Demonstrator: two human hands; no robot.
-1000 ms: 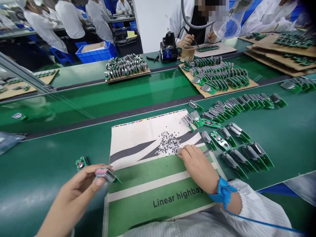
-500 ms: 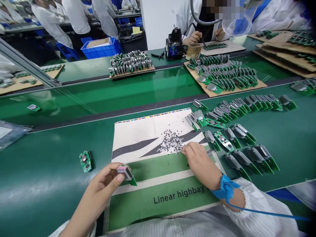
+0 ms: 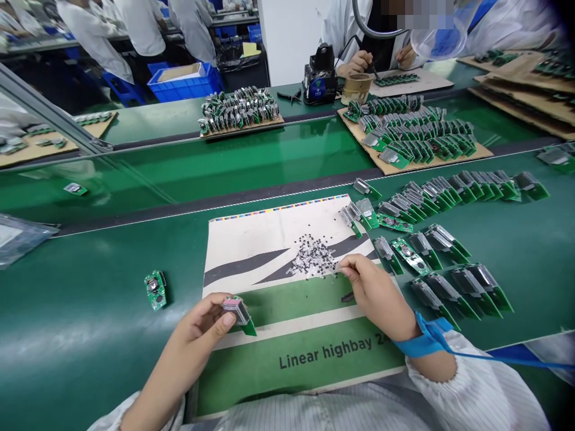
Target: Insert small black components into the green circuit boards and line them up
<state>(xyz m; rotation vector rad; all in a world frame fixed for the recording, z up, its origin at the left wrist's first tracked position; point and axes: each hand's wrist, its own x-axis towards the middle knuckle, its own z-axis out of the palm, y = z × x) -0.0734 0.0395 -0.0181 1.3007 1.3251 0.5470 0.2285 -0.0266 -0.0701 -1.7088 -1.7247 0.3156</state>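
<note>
My left hand (image 3: 202, 332) is closed around the edge of a small green circuit board (image 3: 240, 312) with a grey display block and a pinkish strip on it, held tilted above the printed cardboard sheet (image 3: 251, 383). On that sheet lies a heap of tiny black and clear parts (image 3: 312, 257). At the heap's right edge, my right hand (image 3: 375, 293) has thumb and forefinger pinched together; whatever is between them is too small to make out. A blue strap (image 3: 424, 338) circles my right wrist. One loose circuit board (image 3: 155, 290) lies left of the sheet.
Rows of circuit boards (image 3: 444, 293) stand on the green bench to the right. Beyond runs a green belt (image 3: 179, 164) carrying a lone board (image 3: 75, 189). Loaded cardboard trays (image 3: 381, 164) stand farther back. Across the bench, a co-worker's hands (image 3: 359, 63) work near more boards.
My left hand has moved slightly right with its circuit board. My right hand has shifted a little right, staying pinched at the heap's edge. The lone board on the belt has moved right.
</note>
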